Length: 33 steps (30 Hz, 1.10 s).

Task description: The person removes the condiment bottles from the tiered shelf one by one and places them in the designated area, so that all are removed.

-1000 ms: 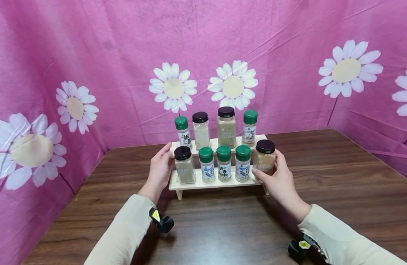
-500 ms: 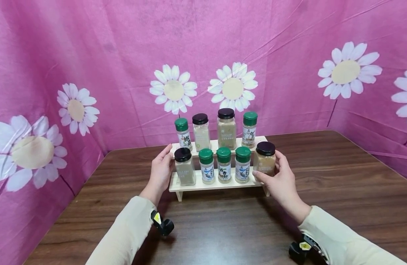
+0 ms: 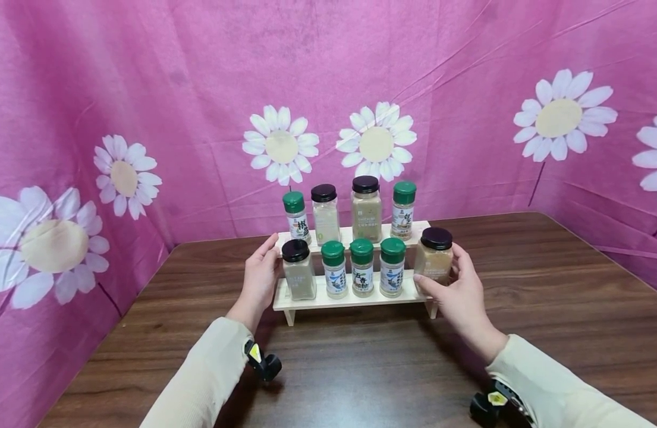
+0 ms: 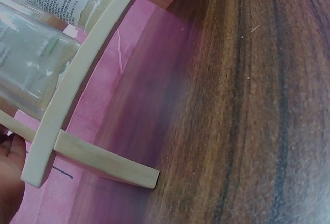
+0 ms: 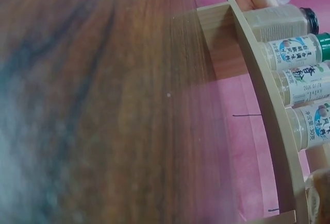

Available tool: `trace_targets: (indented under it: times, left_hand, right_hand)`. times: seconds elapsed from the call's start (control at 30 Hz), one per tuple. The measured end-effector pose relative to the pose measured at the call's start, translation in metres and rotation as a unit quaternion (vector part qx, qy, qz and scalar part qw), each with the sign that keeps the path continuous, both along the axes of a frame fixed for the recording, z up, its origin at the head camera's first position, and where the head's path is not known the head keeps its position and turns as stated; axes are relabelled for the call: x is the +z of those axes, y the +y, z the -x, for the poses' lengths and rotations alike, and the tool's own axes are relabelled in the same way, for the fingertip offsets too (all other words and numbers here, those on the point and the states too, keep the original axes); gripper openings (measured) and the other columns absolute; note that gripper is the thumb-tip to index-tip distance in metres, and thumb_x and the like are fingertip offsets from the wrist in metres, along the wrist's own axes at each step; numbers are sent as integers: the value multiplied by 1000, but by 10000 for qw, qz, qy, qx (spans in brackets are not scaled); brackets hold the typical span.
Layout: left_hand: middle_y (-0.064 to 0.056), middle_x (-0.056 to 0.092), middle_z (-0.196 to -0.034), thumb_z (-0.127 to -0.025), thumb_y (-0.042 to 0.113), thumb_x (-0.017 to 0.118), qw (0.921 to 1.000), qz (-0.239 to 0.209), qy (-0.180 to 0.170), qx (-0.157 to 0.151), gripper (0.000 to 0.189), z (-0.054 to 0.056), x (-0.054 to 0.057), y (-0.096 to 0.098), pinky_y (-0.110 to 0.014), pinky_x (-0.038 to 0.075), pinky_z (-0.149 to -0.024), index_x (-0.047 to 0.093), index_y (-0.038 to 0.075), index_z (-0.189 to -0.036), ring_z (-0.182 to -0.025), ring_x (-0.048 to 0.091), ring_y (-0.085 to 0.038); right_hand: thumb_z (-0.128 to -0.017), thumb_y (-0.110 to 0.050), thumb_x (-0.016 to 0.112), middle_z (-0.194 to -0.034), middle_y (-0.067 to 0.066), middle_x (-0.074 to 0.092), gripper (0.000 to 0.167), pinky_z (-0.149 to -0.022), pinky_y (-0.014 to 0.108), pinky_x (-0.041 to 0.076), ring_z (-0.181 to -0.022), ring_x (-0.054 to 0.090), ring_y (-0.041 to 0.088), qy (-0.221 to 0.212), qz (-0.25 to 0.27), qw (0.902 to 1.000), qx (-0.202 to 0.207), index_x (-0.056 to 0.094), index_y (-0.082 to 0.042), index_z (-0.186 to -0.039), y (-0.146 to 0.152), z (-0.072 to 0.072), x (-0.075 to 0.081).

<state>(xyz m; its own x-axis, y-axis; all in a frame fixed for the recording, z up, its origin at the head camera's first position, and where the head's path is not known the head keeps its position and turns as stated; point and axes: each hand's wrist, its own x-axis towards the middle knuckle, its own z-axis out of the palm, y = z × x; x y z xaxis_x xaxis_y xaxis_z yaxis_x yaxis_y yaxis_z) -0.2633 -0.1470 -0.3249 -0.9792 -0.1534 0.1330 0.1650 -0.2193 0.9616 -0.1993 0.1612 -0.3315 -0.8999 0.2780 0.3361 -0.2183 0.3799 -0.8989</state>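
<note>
A two-tier pale wooden spice rack (image 3: 349, 302) stands on the table, bearing glass spice jars in two rows. At its left end, my left hand (image 3: 260, 282) holds the side of the rack, close to the black-capped jar (image 3: 299, 276) on the lower shelf. My right hand (image 3: 462, 300) grips a black-lidded spice jar (image 3: 434, 260) of brownish powder at the lower shelf's right end, thumb in front and fingers behind. That jar leans slightly. Between the end jars, green-capped shakers (image 3: 362, 267) stand upright. In the left wrist view, fingers (image 4: 11, 154) show behind the rack's end.
On the upper shelf stand green-capped shakers (image 3: 402, 214) and black-capped jars (image 3: 366, 211). The dark wood-grain table (image 3: 328, 380) spreads around the rack. Behind it hangs a pink cloth (image 3: 200, 178) printed with white daisies.
In the last half second my right hand has shifted slightly right with the brownish jar, widening the gap to the neighbouring shaker. My left hand and the rack stay in place.
</note>
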Motion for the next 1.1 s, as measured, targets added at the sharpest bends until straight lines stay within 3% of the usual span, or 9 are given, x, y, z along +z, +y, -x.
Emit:
trace_targets:
  times: [0.13,0.3,0.47,0.6,0.83,1.1]
  left_hand:
    - [-22,43,-137,-93,1,34,10000,15,-3,40,48,2,0,-1,-14,50,-76,34,0,-141,-84,55,1]
    - [-21,42,-139,-93,2,34,10000,75,44,24,48,1,2,-4,-14,50,-77,34,1,-141,-86,55,1]
    - [-24,41,-138,-92,1,34,10000,47,55,33,49,-1,-1,-1,-14,49,-78,33,-1,-142,-87,55,0]
    - [-24,44,-135,-91,0,36,9999,2,77,83,50,0,-2,1,-14,50,-74,35,-1,-141,-84,56,1]
    - [-20,49,-126,-90,0,37,9997,100,137,182,49,0,-1,3,-13,49,-69,38,-2,-139,-79,54,1]
    - [-22,47,-131,-91,-1,36,9996,120,118,223,48,1,-3,1,-12,48,-69,39,0,-139,-79,54,2]
  right_hand:
    - [-73,-4,73,-117,11,57,76,-77,14,40,-90,48,-1,252,116,9995,-114,36,-12,-139,1,2,-1]
    - [-72,1,72,-112,1,54,75,-75,11,41,-92,49,1,603,337,9974,-195,38,-12,-138,1,6,-1]
    - [-74,1,71,-114,2,54,74,-77,11,40,-94,48,0,635,362,9969,-301,38,-12,-139,6,6,0]
    - [-75,0,70,-112,-5,52,74,-76,10,39,-93,48,-1,633,428,9961,-439,38,-14,-140,12,9,-1]
    - [-72,3,69,-104,-14,50,75,-74,11,40,-91,48,0,811,509,9934,-634,40,-15,-139,22,20,-1]
    - [-71,2,70,-100,-17,49,74,-70,10,40,-88,48,0,1023,379,9907,-810,41,-15,-138,36,38,1]
